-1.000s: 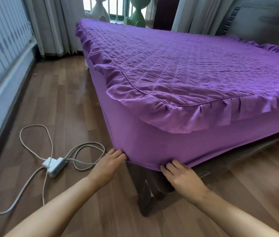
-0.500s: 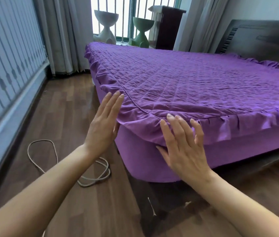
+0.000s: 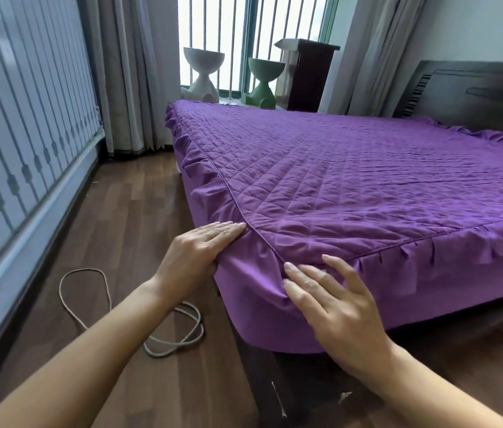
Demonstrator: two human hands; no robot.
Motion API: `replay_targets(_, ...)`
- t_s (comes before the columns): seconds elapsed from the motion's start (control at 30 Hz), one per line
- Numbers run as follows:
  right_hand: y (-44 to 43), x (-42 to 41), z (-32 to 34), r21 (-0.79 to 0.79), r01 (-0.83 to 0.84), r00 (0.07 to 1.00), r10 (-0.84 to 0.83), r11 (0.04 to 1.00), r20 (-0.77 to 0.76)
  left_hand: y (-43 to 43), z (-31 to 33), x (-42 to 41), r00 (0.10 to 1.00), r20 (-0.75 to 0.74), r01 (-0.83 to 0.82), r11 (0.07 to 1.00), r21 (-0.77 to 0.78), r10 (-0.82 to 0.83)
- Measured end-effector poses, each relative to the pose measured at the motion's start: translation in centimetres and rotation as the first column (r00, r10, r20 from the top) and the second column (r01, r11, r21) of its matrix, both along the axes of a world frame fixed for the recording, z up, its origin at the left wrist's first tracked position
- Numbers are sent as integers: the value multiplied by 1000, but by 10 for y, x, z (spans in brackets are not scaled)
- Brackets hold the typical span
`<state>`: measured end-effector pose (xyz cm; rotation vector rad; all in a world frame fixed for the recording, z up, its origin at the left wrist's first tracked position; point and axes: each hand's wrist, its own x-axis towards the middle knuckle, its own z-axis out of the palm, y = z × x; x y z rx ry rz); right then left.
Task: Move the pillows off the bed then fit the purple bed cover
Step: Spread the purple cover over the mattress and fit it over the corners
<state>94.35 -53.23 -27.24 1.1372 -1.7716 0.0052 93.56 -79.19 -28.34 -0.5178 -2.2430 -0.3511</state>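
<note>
Left hand and right hand, lifted clear 0.5 s ago, now press flat, fingers straight, gripping nothing, on the purple bed cover corner, lower centre, cover fitted over the bed.

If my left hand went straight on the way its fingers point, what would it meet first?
Probably the piped seam of the purple bed cover, right at its fingers; the left hand lies flat on the corner ruffle.
</note>
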Motion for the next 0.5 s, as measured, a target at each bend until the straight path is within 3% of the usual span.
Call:
replay_targets(0.17,0,1,20,-1,-107,990,107,994,89,-3,18,0,999,-33,-2,996,86,5)
replay_targets(0.3,2,3,48,-147,-205,940,237,968,246,2,44,-5,998,-18,-41,904,426,54)
replay_targets(0.33,1,-3,54,-198,-130,941,184,971,285,9,54,-8,999,2,-33,889,457,36)
replay_targets(0.4,-5,-23,60,-191,136,921,-53,972,387,27,69,-15,993,119,-40,925,379,-5)
replay_targets(0.43,-6,-32,62,-97,260,857,-183,961,482,36,70,-23,970,242,-71,956,286,0)
replay_targets(0.5,-3,-46,57,119,336,708,-333,934,623,47,62,-38,860,504,-140,986,94,74)
